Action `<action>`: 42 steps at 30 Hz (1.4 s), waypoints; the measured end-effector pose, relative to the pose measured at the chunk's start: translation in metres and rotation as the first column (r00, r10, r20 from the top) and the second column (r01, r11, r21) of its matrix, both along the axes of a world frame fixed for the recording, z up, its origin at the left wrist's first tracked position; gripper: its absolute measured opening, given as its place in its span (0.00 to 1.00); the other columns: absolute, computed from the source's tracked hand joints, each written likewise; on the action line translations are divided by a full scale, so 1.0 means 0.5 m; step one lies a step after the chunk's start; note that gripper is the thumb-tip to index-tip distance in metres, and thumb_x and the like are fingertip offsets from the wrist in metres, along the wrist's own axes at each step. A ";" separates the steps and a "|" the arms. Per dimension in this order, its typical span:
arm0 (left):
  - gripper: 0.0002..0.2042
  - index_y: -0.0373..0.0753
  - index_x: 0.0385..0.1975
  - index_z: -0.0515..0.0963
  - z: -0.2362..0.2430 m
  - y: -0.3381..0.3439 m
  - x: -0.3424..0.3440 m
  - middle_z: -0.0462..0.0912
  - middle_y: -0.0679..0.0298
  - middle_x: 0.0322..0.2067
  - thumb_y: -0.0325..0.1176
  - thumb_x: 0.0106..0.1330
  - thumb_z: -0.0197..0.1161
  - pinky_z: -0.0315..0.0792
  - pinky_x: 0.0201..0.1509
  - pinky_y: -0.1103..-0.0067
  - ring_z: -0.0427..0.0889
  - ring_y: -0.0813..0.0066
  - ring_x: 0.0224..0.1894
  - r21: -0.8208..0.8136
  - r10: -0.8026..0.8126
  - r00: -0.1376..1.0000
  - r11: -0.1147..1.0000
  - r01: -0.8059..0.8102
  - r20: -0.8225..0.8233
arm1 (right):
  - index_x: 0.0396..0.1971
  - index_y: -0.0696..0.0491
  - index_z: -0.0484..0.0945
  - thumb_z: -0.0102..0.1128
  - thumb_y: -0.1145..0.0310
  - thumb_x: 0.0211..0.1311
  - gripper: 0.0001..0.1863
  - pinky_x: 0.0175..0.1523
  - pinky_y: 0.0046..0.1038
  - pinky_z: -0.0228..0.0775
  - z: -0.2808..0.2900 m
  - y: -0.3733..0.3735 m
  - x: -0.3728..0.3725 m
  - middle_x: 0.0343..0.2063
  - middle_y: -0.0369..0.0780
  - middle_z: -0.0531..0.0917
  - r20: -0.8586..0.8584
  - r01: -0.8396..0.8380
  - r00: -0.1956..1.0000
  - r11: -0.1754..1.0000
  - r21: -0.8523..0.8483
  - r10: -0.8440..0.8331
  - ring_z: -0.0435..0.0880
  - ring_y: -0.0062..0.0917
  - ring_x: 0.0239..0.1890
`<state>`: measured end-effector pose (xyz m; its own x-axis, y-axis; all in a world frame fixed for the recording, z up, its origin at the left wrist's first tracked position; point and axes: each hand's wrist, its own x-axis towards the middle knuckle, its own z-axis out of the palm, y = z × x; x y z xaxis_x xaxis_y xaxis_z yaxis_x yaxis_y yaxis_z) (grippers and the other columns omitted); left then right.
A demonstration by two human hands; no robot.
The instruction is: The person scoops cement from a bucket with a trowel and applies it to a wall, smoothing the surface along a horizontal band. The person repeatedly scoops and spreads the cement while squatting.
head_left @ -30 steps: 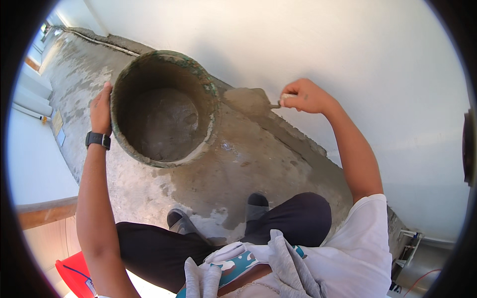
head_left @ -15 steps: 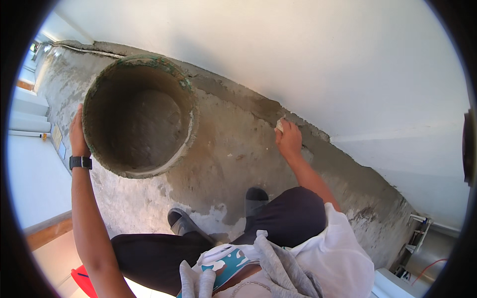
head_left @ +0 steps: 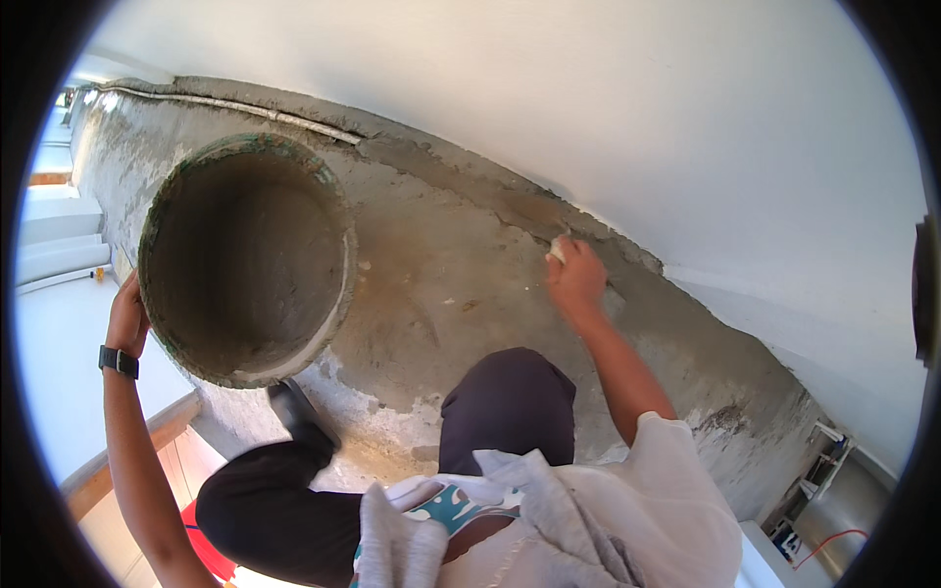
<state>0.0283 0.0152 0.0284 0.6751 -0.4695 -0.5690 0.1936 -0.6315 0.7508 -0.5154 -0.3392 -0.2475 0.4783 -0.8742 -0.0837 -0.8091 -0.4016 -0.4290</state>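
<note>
A large round cement-caked bucket [head_left: 250,260] has its mouth turned up toward me. Grey residue coats its inside, and flecks of green show along the rim. My left hand [head_left: 127,318], with a black watch on the wrist, grips the bucket's outer left side; some of its fingers are hidden behind the wall. Over the damp grey cement surface [head_left: 431,274], close to the wall's foot, my right hand [head_left: 578,276] is closed around a small pale object [head_left: 557,248]. Only its end shows, so I cannot tell its kind.
A white wall [head_left: 686,127] rises along the far and right side. At its foot runs a rough cement strip with a pale pipe [head_left: 284,116]. White blocks or steps [head_left: 64,235] line the left. Something red [head_left: 204,539] is at lower left, metal equipment [head_left: 838,514] at lower right.
The bucket has shifted left and slightly nearer with my left hand, uncovering more pipe. My legs have moved, the left foot to the left. My right hand stays near the same spot.
</note>
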 end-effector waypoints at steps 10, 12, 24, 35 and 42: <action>0.25 0.33 0.47 0.78 -0.022 -0.039 0.071 0.83 0.62 0.22 0.50 0.79 0.40 0.81 0.23 0.78 0.84 0.70 0.20 -0.067 -0.255 0.952 0.967 0.247 -0.172 | 0.36 0.60 0.82 0.61 0.52 0.64 0.22 0.44 0.46 0.75 0.001 0.028 0.111 0.32 0.55 0.85 -0.002 0.165 0.986 0.968 0.191 -0.168 0.84 0.52 0.39; 0.30 0.31 0.46 0.78 -0.006 -0.066 0.089 0.85 0.56 0.26 0.55 0.79 0.37 0.84 0.26 0.71 0.87 0.62 0.25 -0.077 -0.349 0.886 0.936 0.342 -0.307 | 0.36 0.61 0.82 0.61 0.51 0.64 0.23 0.44 0.46 0.74 -0.037 0.041 0.124 0.33 0.56 0.84 -0.029 0.240 0.971 0.957 0.166 -0.239 0.84 0.52 0.40; 0.32 0.28 0.42 0.78 0.000 -0.093 0.131 0.86 0.52 0.27 0.56 0.79 0.38 0.85 0.30 0.67 0.88 0.57 0.27 -0.089 -0.540 0.728 0.824 0.560 -0.423 | 0.34 0.63 0.83 0.62 0.51 0.61 0.25 0.47 0.47 0.75 0.032 0.162 0.062 0.35 0.58 0.84 -0.112 0.590 0.801 0.807 -0.019 -0.589 0.84 0.52 0.42; 0.27 0.32 0.46 0.77 0.001 -0.075 0.064 0.87 0.57 0.29 0.52 0.80 0.39 0.83 0.22 0.75 0.87 0.68 0.23 -0.025 -0.393 0.905 0.919 0.394 -0.162 | 0.39 0.61 0.83 0.59 0.53 0.63 0.23 0.53 0.47 0.74 -0.075 0.115 0.062 0.41 0.57 0.84 -0.084 0.638 0.770 0.766 0.082 -0.633 0.83 0.51 0.48; 0.17 0.38 0.47 0.78 -0.026 -0.074 0.105 0.83 0.68 0.27 0.41 0.78 0.43 0.67 0.18 0.84 0.78 0.81 0.21 0.020 -0.361 0.932 0.932 0.362 -0.026 | 0.39 0.60 0.84 0.61 0.52 0.63 0.22 0.53 0.46 0.74 -0.014 0.123 -0.104 0.42 0.55 0.85 -0.111 0.680 0.733 0.716 0.159 -0.672 0.83 0.49 0.47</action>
<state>0.0809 -0.0218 0.0155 0.4500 -0.6658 -0.5951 -0.0353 -0.6792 0.7331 -0.5674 -0.2780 -0.2543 -0.2419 -0.9307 -0.2744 -0.8539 0.3385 -0.3952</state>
